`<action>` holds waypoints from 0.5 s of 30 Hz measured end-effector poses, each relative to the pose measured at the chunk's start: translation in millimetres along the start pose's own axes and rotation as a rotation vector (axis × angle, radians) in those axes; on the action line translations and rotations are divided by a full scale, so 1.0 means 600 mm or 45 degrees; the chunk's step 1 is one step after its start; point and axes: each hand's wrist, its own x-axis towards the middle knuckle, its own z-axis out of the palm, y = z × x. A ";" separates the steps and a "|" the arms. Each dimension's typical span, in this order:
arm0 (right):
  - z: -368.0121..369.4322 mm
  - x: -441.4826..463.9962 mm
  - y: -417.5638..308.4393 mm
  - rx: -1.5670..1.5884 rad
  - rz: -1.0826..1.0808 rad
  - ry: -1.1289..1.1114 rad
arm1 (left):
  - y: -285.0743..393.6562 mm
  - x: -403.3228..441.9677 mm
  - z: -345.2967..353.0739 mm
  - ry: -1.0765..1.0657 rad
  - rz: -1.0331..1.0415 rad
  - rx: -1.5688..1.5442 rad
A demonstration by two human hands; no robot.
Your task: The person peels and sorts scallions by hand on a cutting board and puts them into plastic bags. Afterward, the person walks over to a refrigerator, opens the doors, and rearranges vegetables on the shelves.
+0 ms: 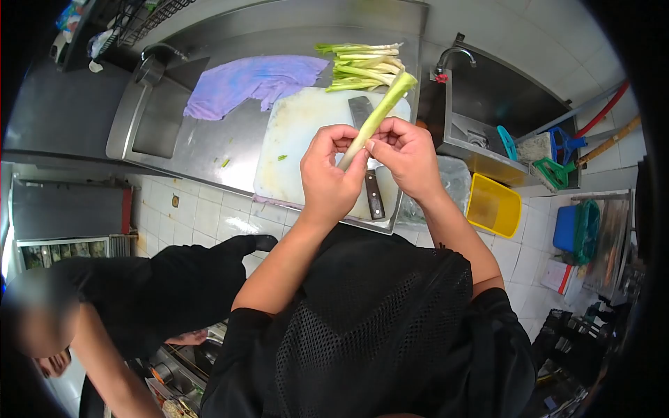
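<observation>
Between my left hand and my right hand, a pale green onion stalk is held at a slant over the cutting board. Its greener end points up and away to the right. Both hands pinch the lower, whiter part with thumbs and fingers. Under the hands lies a knife with a dark riveted handle, its blade partly hidden by the stalk and fingers. The white cutting board carries a small green scrap. Just behind the board, several green onions are piled.
A purple cloth covers part of the steel counter, left of the board. Sinks stand at left and right. A yellow bin is on the floor at right. Another person in black works close behind, at lower left.
</observation>
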 end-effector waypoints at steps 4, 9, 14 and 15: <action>0.008 0.006 -0.003 0.016 -0.024 0.023 | 0.004 0.000 0.002 0.045 -0.207 -0.479; 0.010 0.008 0.010 -0.040 -0.034 0.078 | -0.003 0.013 -0.008 0.005 -0.270 -0.479; 0.008 0.004 0.010 -0.105 -0.008 0.086 | -0.012 0.010 0.008 0.030 -0.313 -0.538; 0.007 0.003 0.009 -0.171 -0.001 0.109 | -0.014 0.011 0.010 0.026 -0.299 -0.497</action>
